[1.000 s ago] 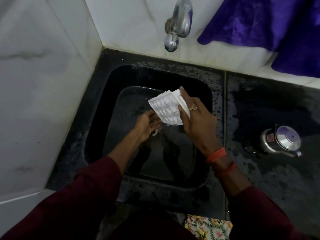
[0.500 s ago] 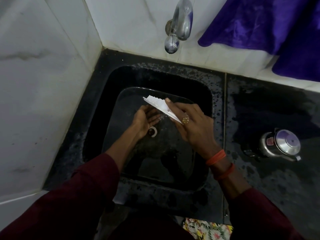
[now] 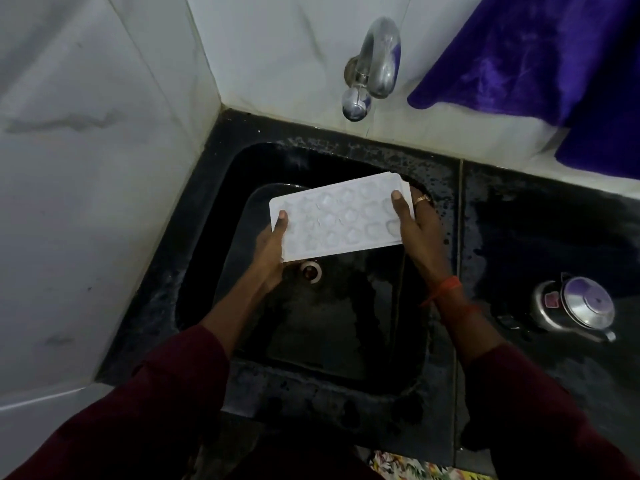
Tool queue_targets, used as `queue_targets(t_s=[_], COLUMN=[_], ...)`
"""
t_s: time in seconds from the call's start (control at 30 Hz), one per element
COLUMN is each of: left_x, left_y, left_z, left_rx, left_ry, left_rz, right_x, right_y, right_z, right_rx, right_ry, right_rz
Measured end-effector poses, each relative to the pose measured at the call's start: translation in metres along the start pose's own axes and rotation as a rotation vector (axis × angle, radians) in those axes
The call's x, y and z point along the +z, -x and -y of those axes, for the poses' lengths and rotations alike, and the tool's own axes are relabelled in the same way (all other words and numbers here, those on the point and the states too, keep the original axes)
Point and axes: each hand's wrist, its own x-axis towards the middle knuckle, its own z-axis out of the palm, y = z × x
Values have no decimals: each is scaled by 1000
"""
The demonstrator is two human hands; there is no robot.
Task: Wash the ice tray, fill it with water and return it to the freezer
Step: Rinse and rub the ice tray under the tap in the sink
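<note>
The white plastic ice tray (image 3: 341, 216) is held flat over the black sink (image 3: 207, 216), cavities facing up, long side running left to right. My left hand (image 3: 272, 251) grips its left end, thumb on top and fingers underneath. My right hand (image 3: 417, 226) grips the right end the same way; a ring shows on one finger. The metal tap (image 3: 375, 64) juts from the white wall above the tray, and no water is visibly running from it.
The sink drain (image 3: 311, 270) lies just below the tray. A steel pressure-cooker lid or small pot (image 3: 576, 310) sits on the wet black counter (image 3: 540, 244) at right. A purple cloth (image 3: 540, 60) hangs at top right. White tiled wall (image 3: 86, 202) closes the left.
The tray, tipped on edge and held mainly by my right hand, has been turned flat with cavities up. My left hand has come up and taken hold of the left end.
</note>
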Motion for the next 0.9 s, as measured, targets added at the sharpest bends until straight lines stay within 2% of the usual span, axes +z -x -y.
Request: queue_targets(t_s=[0.13, 0.2, 0.3, 0.37, 0.57, 0.67, 0.9], left_x=[-3, -4, -5, -5, -11, -13, -9], left_y=[5, 5, 4, 5, 3, 2, 2], left_z=[-8, -11, -17, -21, -26, -25, -23], left_rx=[115, 144, 171, 193, 267, 278, 287], left_ry=[-63, -73, -48, -41, -118, -144, -167], left_rz=[-152, -178, -184, -204, -198, -183, -189], right_x=[9, 20, 38, 45, 49, 48, 51], right_y=[-43, -64, -102, -125, -152, -155, -158], right_z=[20, 41, 70, 82, 85, 86, 91], right_rx=[-42, -11, 204, 294, 330, 345, 349], right_ry=[64, -37, -259, -310, -450, -533, -483], right_rz=[-30, 59, 188, 262, 433, 411, 298])
